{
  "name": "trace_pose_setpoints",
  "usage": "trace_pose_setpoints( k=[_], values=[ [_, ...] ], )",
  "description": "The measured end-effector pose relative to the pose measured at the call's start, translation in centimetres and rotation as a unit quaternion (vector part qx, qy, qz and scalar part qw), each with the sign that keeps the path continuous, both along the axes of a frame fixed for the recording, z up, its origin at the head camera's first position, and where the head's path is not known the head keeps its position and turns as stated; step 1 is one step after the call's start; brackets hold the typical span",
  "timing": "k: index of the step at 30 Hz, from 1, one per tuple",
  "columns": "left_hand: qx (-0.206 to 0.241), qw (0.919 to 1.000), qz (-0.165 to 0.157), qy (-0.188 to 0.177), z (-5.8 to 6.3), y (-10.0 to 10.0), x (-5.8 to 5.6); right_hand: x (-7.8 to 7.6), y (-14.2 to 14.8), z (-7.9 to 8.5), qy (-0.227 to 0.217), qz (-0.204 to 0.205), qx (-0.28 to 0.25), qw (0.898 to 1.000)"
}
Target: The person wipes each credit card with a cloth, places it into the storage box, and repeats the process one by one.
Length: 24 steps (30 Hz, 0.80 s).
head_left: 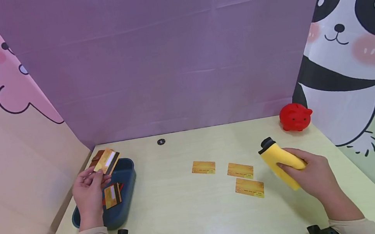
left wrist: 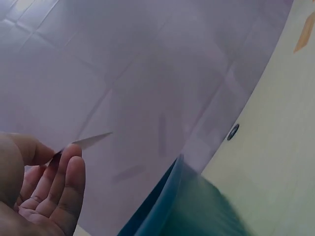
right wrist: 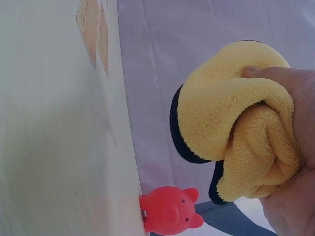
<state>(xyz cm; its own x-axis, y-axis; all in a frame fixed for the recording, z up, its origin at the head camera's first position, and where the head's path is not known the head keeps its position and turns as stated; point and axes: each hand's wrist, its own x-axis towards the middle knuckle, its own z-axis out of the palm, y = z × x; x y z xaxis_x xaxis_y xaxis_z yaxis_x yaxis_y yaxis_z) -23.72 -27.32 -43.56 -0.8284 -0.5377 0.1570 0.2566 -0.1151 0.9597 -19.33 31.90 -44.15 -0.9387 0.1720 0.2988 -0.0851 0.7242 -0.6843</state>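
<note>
My left hand (head_left: 90, 191) pinches a gold bank card (head_left: 107, 161) between thumb and fingers, above the far part of a dark blue tray (head_left: 130, 178). In the left wrist view that card (left wrist: 93, 140) shows nearly edge-on. Another gold card (head_left: 113, 195) with a dark stripe lies in the tray, over something red. Behind the held card a brown leather item (head_left: 97, 158) peeks out, partly hidden. At the right, my right hand (head_left: 311, 172) grips a folded yellow cloth (head_left: 277, 158) with black edging, held over the table. In the right wrist view the fluffy cloth (right wrist: 231, 113) bunches in the palm.
Three gold cards lie mid-table: one card (head_left: 203, 167) to the left, a second card (head_left: 240, 170) and a third card (head_left: 249, 187) nearer the cloth. A red piggy bank (head_left: 295, 117) stands at the back right corner. Near the back edge lies a small black disc (head_left: 161, 141).
</note>
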Motion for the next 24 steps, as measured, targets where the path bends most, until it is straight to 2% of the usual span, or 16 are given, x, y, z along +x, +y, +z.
trace_pose_setpoints(
  k=[4, 7, 17, 24],
  values=[
    [-0.017, 0.9982, 0.029, -0.050, -0.2, -1.1, 0.2, 0.0, 0.0, 0.0, -0.001, -0.001, -0.001, 1.000],
    [-0.026, 0.9963, 0.038, -0.073, -0.4, -1.7, 0.3, 0.0, 0.0, 0.0, -0.006, -0.002, -0.003, 1.000],
    [-0.058, 0.9899, -0.011, -0.129, -0.9, -2.4, 0.3, 0.0, 0.0, -0.2, -0.014, -0.004, -0.003, 1.000],
    [-0.073, 0.9848, -0.020, -0.156, -0.9, -2.3, 0.4, 0.0, 0.1, -0.3, -0.020, -0.008, -0.004, 1.000]
  ],
)
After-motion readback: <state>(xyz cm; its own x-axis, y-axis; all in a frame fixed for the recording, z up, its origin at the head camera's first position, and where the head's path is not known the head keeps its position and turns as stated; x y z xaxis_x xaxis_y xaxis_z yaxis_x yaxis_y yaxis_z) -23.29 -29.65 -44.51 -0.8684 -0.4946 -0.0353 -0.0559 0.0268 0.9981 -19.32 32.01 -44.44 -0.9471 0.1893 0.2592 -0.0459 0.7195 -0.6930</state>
